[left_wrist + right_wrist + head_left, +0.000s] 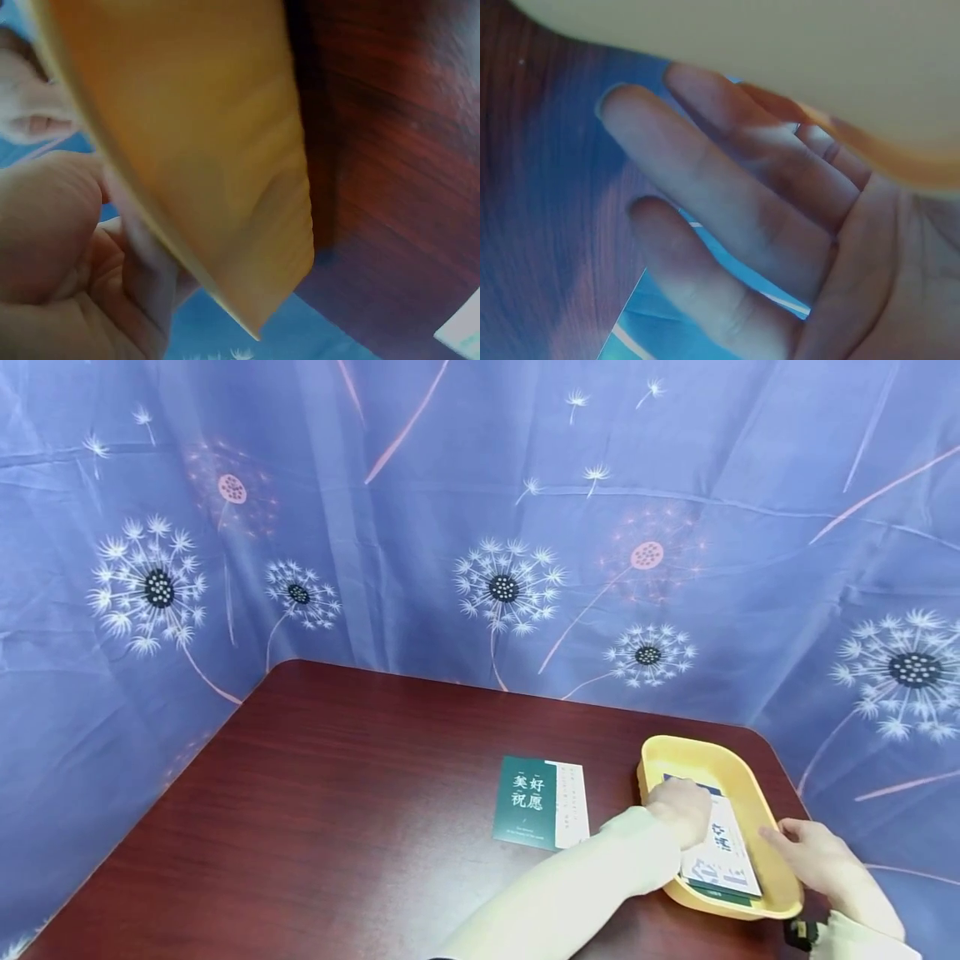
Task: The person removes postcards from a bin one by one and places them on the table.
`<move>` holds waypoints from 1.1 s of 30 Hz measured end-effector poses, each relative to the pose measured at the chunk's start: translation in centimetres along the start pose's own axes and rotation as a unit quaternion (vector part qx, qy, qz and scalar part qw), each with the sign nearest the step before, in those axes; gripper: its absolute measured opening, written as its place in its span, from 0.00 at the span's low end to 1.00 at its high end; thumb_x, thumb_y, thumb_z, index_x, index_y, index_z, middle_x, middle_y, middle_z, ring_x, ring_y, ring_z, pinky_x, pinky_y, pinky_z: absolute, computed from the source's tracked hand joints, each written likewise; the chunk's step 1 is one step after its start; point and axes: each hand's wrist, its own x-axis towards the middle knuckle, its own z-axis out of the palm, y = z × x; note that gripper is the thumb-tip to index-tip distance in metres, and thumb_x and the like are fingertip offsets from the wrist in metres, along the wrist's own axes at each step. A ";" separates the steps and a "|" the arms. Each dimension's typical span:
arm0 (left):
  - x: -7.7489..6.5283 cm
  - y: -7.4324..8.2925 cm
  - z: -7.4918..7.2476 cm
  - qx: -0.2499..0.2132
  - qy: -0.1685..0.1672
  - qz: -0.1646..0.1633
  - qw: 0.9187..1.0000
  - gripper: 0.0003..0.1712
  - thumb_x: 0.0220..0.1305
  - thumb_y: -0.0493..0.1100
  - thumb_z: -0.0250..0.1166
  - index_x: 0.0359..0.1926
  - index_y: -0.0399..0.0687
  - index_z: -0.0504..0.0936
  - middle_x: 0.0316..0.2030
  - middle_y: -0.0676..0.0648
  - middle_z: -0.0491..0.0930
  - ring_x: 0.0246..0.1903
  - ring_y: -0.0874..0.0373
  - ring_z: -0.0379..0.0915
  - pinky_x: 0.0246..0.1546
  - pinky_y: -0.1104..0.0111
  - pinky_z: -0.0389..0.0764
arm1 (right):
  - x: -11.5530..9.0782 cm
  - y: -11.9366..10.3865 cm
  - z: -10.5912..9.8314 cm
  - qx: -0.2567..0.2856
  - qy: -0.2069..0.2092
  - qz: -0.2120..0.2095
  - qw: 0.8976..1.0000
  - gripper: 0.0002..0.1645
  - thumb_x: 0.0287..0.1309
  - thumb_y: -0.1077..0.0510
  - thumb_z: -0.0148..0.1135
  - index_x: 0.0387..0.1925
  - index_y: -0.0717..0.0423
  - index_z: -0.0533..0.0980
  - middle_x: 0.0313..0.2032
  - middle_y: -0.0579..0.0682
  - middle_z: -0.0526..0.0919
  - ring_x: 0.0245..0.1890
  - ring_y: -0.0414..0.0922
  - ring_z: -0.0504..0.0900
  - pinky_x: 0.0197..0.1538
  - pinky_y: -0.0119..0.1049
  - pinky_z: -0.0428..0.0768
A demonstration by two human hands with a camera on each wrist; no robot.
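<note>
Some cards (pixel 723 852) in tray (pixel 782 885), lower right of frame: left hand (pixel 682 810) bent over them, hold unclear, right hand (pixel 821 860) spread-fingered at tray's right edge; step seemingly card handling, next move wanting tray steady.

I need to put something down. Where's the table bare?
Widest: the table left of the green-and-white card. Smaller: between that card and the blue curtain. Crowded: the yellow tray, cards and the left hand inside, the right hand gripping it; the left sleeve crosses the near side.
</note>
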 end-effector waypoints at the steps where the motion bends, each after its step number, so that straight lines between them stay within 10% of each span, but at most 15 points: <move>1: 0.1 0.2 0.1 0.009 0.002 0.000 1.000 0.04 0.65 0.56 0.63 0.40 0.71 0.82 0.33 0.64 0.78 0.30 0.69 0.73 0.25 0.70 0.77 | -0.1 0.0 0.0 0.000 0.000 0.003 1.000 0.22 0.73 0.49 0.47 0.22 0.53 0.69 0.17 0.46 0.67 0.21 0.43 0.66 0.26 0.36 0.64; 26: 2.5 2.5 3.5 0.065 -0.050 -0.092 0.992 0.30 0.50 0.81 0.58 0.49 0.79 0.79 0.36 0.67 0.77 0.32 0.70 0.71 0.25 0.70 0.74 | -0.4 -0.1 0.3 0.049 -0.008 0.024 0.998 0.23 0.72 0.48 0.50 0.21 0.55 0.68 0.15 0.44 0.64 0.17 0.41 0.64 0.22 0.34 0.62; 33: 2.8 2.8 3.8 0.081 -0.057 -0.113 0.989 0.45 0.47 0.82 0.59 0.64 0.70 0.71 0.59 0.64 0.70 0.37 0.71 0.73 0.21 0.71 0.74 | -0.4 0.0 0.1 0.048 -0.017 0.033 0.998 0.24 0.72 0.46 0.49 0.21 0.55 0.68 0.15 0.43 0.63 0.17 0.41 0.64 0.22 0.34 0.63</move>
